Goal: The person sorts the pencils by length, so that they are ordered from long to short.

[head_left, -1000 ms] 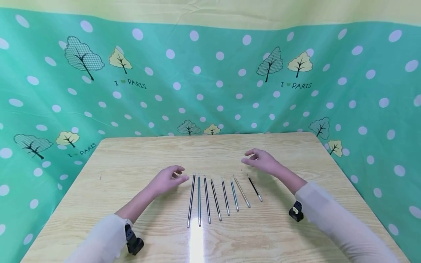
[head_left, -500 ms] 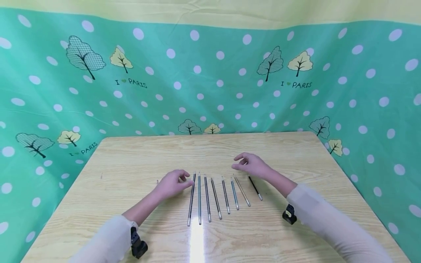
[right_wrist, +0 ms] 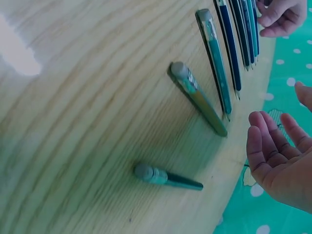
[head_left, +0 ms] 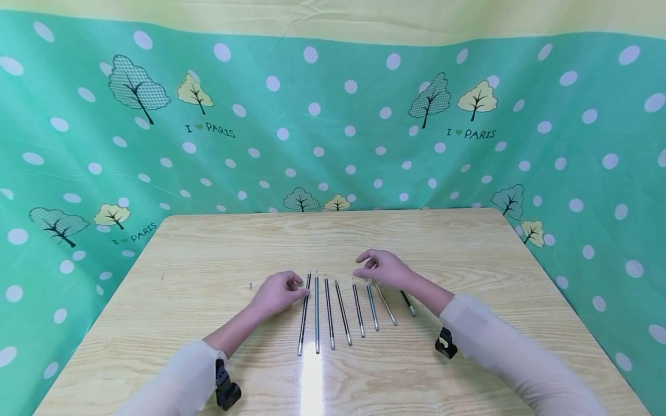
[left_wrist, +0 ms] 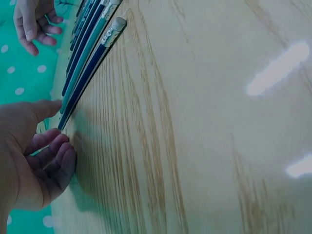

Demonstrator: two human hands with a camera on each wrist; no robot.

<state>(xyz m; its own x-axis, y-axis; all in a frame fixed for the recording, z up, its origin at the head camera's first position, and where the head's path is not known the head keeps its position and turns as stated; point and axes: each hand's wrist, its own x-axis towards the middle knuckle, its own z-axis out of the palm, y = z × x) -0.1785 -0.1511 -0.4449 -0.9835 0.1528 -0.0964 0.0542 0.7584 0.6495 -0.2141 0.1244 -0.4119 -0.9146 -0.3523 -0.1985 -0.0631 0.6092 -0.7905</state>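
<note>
Several pencils (head_left: pixel 338 309) lie side by side on the wooden table (head_left: pixel 208 248), ordered from the longest at the left to the shortest at the right. My left hand (head_left: pixel 293 286) rests by the tip of the leftmost pencil (head_left: pixel 303 315), fingers loosely curled, thumb at the tip (left_wrist: pixel 61 124). My right hand (head_left: pixel 364 266) hovers with relaxed fingers over the tips of the right-hand pencils, above a yellowish pencil (right_wrist: pixel 200 100) and next to the short dark pencil (right_wrist: pixel 165 178). Neither hand holds anything.
A green dotted cloth (head_left: pixel 333 127) with tree prints hangs behind and beside the table. A tiny speck (head_left: pixel 250 285) lies left of my left hand. Black wrist mounts (head_left: pixel 227 390) sit on both sleeves. Bare wood stretches behind the pencils.
My right hand has moved left, from beyond the shortest pencil to over the pencil tips. My left hand has slid right, up to the longest pencil's tip.
</note>
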